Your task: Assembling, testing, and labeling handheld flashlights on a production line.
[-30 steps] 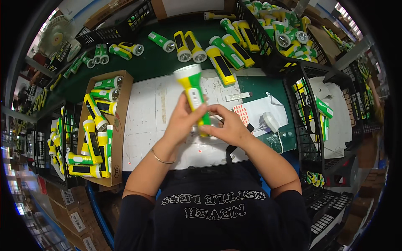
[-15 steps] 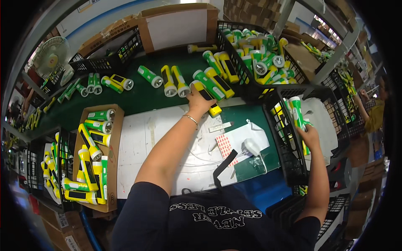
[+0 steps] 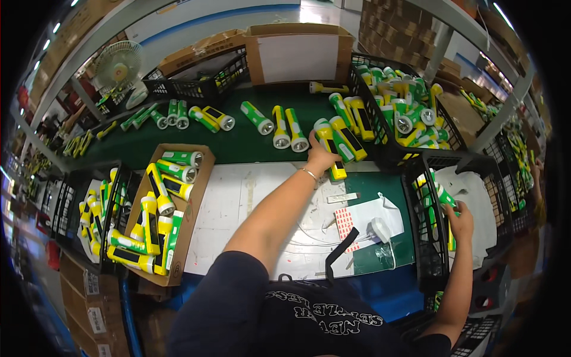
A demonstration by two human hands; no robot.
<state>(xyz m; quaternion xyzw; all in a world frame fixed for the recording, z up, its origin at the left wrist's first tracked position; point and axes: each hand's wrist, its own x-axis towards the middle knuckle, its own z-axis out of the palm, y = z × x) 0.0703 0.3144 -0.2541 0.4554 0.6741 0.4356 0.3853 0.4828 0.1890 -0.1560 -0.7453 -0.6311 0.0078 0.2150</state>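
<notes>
My left hand (image 3: pixel 321 157) is closed on a yellow flashlight (image 3: pixel 338 171) with a dark panel, at the near edge of the green bench surface. Green and yellow flashlights (image 3: pixel 351 144) lie right beside it. Over on the right, my right hand (image 3: pixel 460 222) grips a green flashlight (image 3: pixel 445 196) inside a black plastic crate (image 3: pixel 429 262). That flashlight lies tilted, its far end toward the crate's left wall. Other flashlights show beside it, along with pale lining material (image 3: pixel 476 190). My fingers partly cover both held flashlights.
A cardboard box (image 3: pixel 191 223) of flashlights stands at left, beside another black crate (image 3: pixel 62 205). A heaped crate (image 3: pixel 389 156) is at the back right. White sheets (image 3: pixel 229 205), a white plug-like device (image 3: pixel 379 229) with a cable and a red-dotted sheet (image 3: pixel 347 226) lie in front.
The whole view has shifted, so the bench appears farther right. The green flashlight in my right hand has gone from nearly upright to tilted, lower in the crate. My left hand keeps its hold.
</notes>
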